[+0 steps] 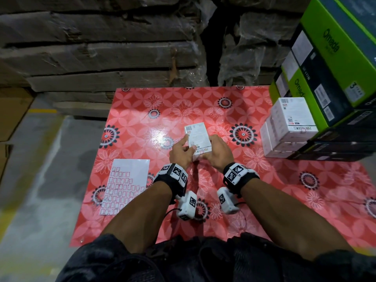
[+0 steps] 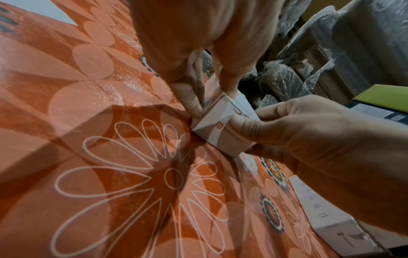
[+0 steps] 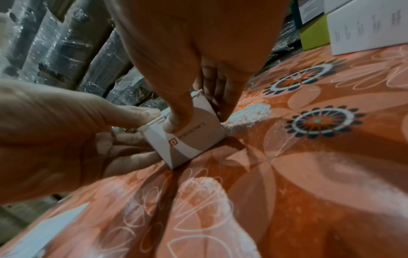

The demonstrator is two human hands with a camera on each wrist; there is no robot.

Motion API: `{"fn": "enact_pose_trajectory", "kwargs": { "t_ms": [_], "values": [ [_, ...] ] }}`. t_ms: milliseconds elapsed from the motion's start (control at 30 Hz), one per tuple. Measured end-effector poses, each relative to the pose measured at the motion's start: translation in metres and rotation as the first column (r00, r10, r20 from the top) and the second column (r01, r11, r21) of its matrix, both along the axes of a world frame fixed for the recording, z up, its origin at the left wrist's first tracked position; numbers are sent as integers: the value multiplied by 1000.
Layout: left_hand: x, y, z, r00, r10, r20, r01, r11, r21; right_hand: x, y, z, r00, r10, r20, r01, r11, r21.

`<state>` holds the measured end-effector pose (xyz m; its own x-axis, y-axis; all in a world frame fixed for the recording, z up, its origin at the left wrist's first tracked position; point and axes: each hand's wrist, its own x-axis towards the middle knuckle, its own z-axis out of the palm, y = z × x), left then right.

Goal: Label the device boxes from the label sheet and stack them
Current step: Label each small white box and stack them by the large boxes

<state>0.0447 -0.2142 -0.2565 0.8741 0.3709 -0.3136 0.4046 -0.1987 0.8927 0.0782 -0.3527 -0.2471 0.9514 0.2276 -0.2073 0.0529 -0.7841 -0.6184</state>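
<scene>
I see 1 label sheet [image 1: 125, 186] at table's left, then 1 white device box [image 1: 198, 139] mid-table w/ my left hand [image 1: 181, 152] and right hand [image 1: 218, 152] gripping its near end. Right: stack of white boxes [image 1: 289, 127], approx 3, against green cartons [image 1: 333, 58].

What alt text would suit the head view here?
Both hands, left hand and right hand, hold a small white box on a red floral tablecloth. A label sheet lies left; stacked white boxes stand right.
</scene>
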Motion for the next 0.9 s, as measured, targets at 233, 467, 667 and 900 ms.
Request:
{"fn": "enact_pose_trajectory", "kwargs": {
  "t_ms": [233,467,667,900],
  "values": [
    [1,1,-3,1000,2,5,-2,1000,-28,1,-2,4,999,30,16,-29,999,-21],
    [1,1,-1,1000,-4,-3,4,1000,-7,10,-2,18,990,55,-130,-51,998,34],
    [1,1,-3,1000,-2,4,2,1000,2,14,2,9,985,-9,-171,24,996,88],
    [0,0,-2,1000,-2,4,2,1000,-26,9,12,9,985,-123,-117,134,987,84]
  ]
}}
